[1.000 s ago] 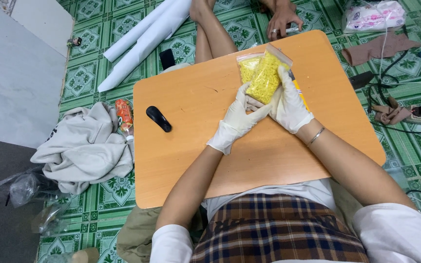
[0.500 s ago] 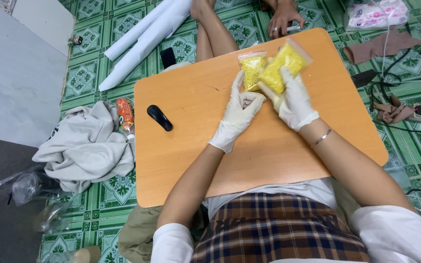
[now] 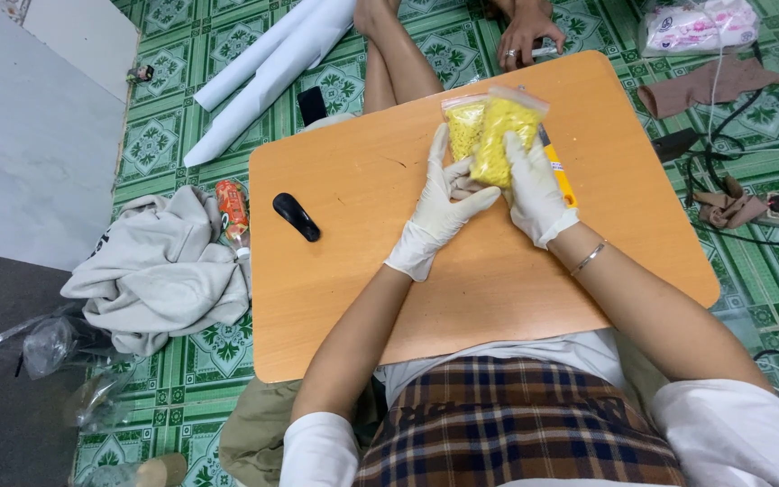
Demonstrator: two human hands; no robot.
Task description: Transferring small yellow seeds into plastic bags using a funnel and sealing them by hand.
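Both my hands wear white gloves over a low orange wooden table (image 3: 362,271). My right hand (image 3: 534,194) holds a clear plastic bag of small yellow pieces (image 3: 502,135) upright above the table. My left hand (image 3: 439,207) presses against the lower side of that bag, fingers spread. A second clear bag of yellow pieces (image 3: 463,122) sits just behind and left of the first, touching it. A yellow strip (image 3: 559,176) lies on the table under my right hand.
A black oblong object (image 3: 296,216) lies on the table's left part. Another person's leg (image 3: 389,54) and hand (image 3: 526,32) are beyond the far edge. White rolled paper (image 3: 263,68), a grey garment (image 3: 155,271), an orange packet (image 3: 233,207) and cables (image 3: 750,162) lie on the green tiled floor.
The single bag held flat between my hands has become two bags side by side. My right hand has lifted the front one more upright, and my left hand has shifted lower.
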